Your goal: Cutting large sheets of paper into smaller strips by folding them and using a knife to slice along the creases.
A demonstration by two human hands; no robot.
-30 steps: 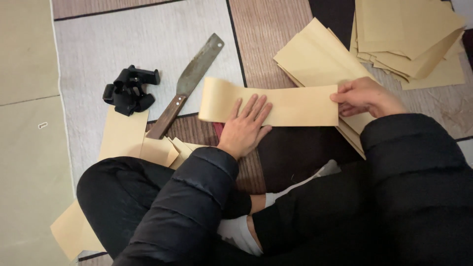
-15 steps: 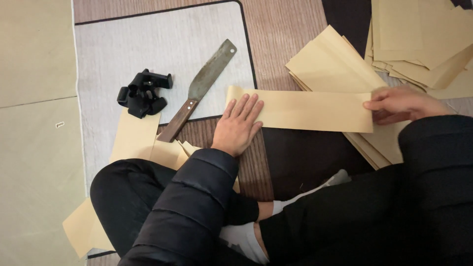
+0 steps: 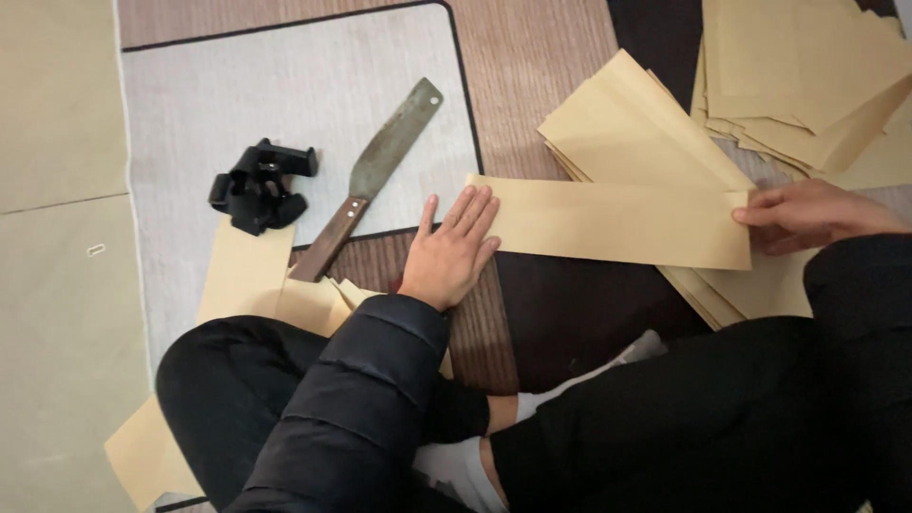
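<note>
A long folded strip of tan paper (image 3: 617, 223) lies flat on the floor in front of me. My left hand (image 3: 451, 252) presses palm-down on its left end, fingers spread. My right hand (image 3: 807, 217) pinches the strip's right end between thumb and fingers. Under the strip's right part lies a stack of tan sheets (image 3: 636, 133). A large flat knife with a wooden handle (image 3: 370, 180) rests on the grey mat (image 3: 285, 95), just left of my left hand.
A black plastic tool (image 3: 258, 186) sits on the grey mat left of the knife. More tan sheets are piled at the top right (image 3: 807, 76). Cut tan pieces (image 3: 247, 275) lie beside my knee. My dark-trousered legs fill the lower view.
My right hand has slid rightward along the strip to its right end, flattening it. My left hand stays pressed on the left end. The view has shifted slightly.
</note>
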